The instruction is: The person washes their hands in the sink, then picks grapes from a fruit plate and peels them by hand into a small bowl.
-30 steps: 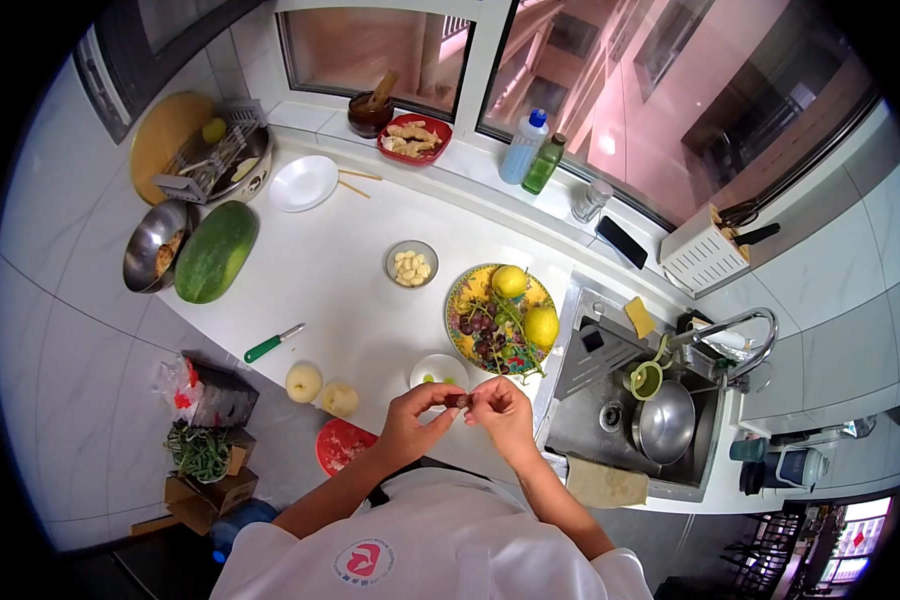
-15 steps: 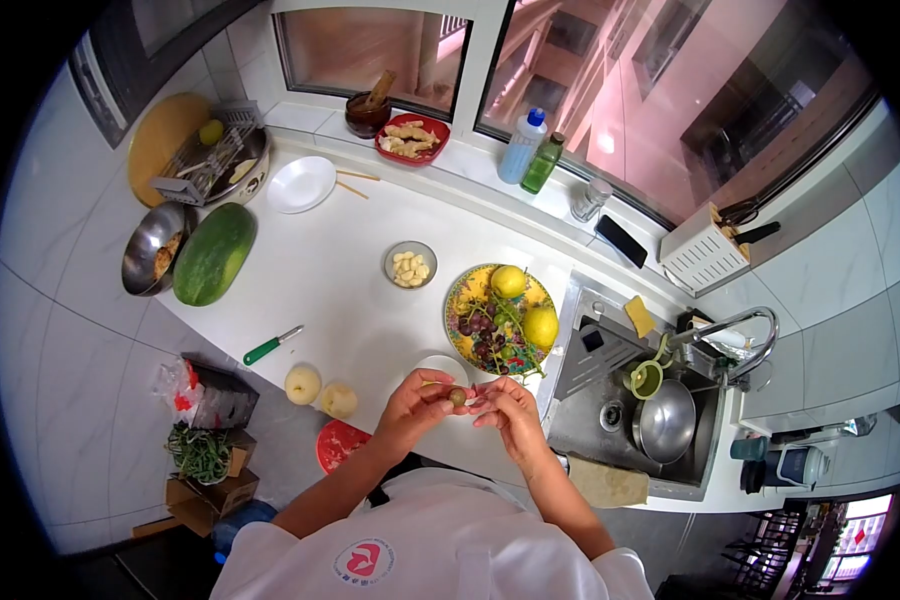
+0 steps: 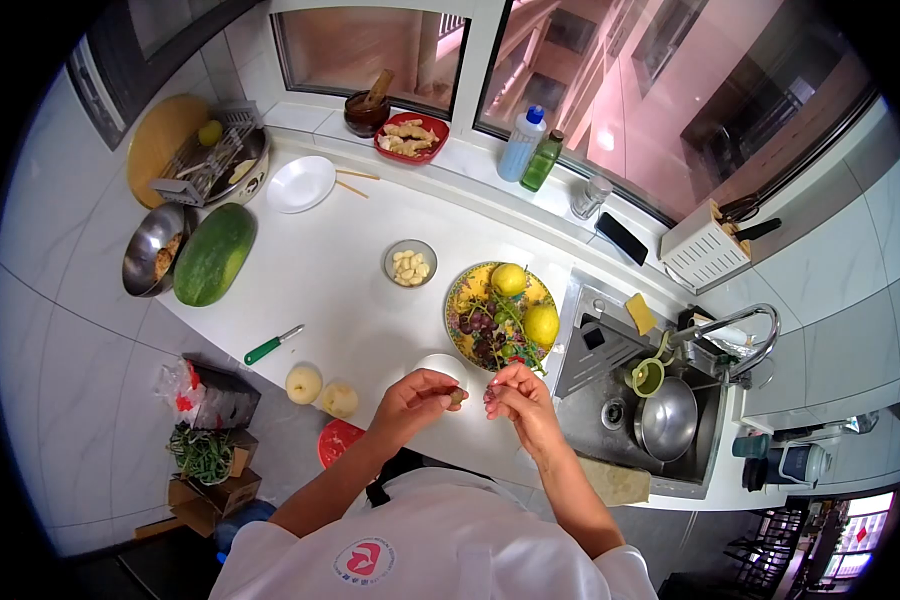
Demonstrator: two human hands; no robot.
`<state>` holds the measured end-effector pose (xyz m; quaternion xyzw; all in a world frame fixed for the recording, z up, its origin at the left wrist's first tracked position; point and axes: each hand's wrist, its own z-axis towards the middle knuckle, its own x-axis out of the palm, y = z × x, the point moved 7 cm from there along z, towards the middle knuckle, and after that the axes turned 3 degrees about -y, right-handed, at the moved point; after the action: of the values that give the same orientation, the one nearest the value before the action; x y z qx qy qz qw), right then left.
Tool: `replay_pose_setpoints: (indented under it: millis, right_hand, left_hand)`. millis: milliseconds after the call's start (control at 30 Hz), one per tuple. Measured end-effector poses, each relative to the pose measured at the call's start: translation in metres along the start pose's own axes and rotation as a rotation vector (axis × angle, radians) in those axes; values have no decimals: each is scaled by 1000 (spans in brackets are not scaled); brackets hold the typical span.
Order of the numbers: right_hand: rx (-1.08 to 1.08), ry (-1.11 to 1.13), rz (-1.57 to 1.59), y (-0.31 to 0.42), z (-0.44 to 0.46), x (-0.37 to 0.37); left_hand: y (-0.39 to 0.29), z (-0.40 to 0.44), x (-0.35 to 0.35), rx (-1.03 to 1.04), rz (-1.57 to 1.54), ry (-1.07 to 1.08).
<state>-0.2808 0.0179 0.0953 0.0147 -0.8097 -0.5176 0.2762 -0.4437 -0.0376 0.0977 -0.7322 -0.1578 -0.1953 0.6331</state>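
My left hand (image 3: 415, 408) pinches a small greenish-brown grape (image 3: 457, 396) between thumb and fingertips, over the near edge of the counter. A short gap to its right, my right hand (image 3: 523, 408) is closed on a thin reddish-purple scrap (image 3: 490, 396) that looks like grape skin. Behind my left fingers a white bowl (image 3: 440, 363) is partly covered, so its contents are hidden. Just beyond my right hand stands a patterned yellow plate (image 3: 457, 288) bearing a bunch of dark grapes (image 3: 482, 325) and two yellow fruits (image 3: 540, 324).
Two peeled pale fruits (image 3: 322, 392) and a green-handled knife (image 3: 270, 346) lie along the left front edge. A bowl of garlic cloves (image 3: 410, 267) is mid-counter. Farther left sits a watermelon (image 3: 215, 255). On the right is a sink (image 3: 595, 455) holding a metal bowl (image 3: 665, 420).
My hands have drawn apart: the right has moved slightly right with the skin scrap, while the left stays nearly in place with the grape.
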Motion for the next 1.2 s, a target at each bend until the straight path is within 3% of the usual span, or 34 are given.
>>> replay_pose_setpoints:
  millis: [300,367,667,1000,1067,1200]
  right_hand:
    - [-125,-13,-348,16,-13,21]
    - [-515,-12,-833,46,-22,38]
    - [-598,19,-1151,56,-31,50]
    - [-531,-40,-958,38,-25,34]
    - [-225,-65,-491,12,-17,13]
    - [-20,-83,-307,-1,-15,3]
  left_hand:
    - [9,4,8,-59,104,39]
    - [10,5,9,-59,119,47]
    - [12,4,11,-49,324,64]
    - [0,2,26,44,461,107]
    - [0,1,27,51,429,123]
    - [12,3,23,-1,254,120]
